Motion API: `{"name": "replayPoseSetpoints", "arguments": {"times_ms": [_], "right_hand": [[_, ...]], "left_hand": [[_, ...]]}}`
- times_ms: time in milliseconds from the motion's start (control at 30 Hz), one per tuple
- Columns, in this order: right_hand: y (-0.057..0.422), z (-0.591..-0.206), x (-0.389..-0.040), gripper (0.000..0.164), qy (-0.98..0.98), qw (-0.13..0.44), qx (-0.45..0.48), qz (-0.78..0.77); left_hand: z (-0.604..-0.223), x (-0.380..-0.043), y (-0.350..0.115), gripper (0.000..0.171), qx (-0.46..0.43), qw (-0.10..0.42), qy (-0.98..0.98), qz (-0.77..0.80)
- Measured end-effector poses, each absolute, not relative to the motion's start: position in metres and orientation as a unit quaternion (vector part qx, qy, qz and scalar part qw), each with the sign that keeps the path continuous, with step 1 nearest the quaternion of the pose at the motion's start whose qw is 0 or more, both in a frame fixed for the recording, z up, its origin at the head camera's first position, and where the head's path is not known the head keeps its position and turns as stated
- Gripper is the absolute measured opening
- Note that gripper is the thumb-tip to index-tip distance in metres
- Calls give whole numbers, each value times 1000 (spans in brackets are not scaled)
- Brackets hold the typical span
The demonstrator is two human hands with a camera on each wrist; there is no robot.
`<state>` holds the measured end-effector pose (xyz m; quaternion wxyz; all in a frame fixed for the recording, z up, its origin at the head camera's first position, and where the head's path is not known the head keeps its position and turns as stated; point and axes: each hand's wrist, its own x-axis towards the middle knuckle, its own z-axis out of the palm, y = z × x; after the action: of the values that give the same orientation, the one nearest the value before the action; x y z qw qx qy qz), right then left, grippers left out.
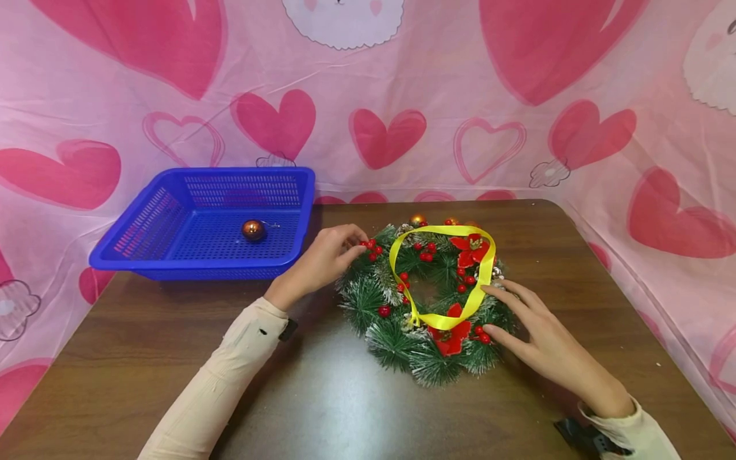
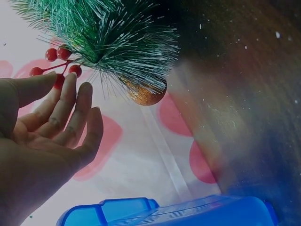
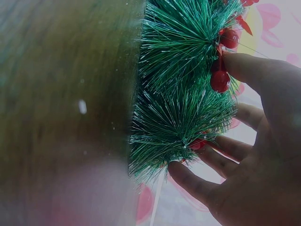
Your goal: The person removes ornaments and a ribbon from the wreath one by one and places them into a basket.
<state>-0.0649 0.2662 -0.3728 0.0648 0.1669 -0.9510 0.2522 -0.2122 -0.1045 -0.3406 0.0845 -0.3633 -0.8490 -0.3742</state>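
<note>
A green wreath point(image 1: 368, 303) with frosted tips lies on the table, decorated with red berries and red flowers point(image 1: 451, 335). My left hand point(image 1: 322, 259) is at its upper left edge. In the left wrist view, thumb and forefinger pinch a red berry point(image 2: 59, 81) of a small berry sprig, the other fingers loosely bent. A yellow ribbon point(image 1: 443, 322) lies in a loop over the wreath's middle. On the right side, my right hand point(image 1: 540, 332) rests its spread fingertips against the wreath, its thumb beside red berries point(image 3: 220, 81). Gold baubles point(image 2: 147, 94) show at the wreath's far edge.
A blue plastic basket point(image 1: 190, 267) stands at the back left, holding one copper-brown bauble point(image 1: 253, 230) with a small wire hook. The brown wooden table point(image 1: 310, 396) reaches back to a pink cloth point(image 1: 448, 153) printed with hearts.
</note>
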Motion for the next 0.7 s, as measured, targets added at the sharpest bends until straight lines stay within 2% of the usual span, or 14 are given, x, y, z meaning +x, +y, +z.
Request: {"name": "replayPoseSetpoints", "arguments": {"times_ms": [300,700], "right_hand": [[267,-373,-65,69,-951,65,167,252],[268,-372,-65,70,-950,67,171,253]], "left_hand": [[-341,-214,-105,7,-356,60,-844,-396],[-342,-212,-102,8,-352,55,-846,-397]]}}
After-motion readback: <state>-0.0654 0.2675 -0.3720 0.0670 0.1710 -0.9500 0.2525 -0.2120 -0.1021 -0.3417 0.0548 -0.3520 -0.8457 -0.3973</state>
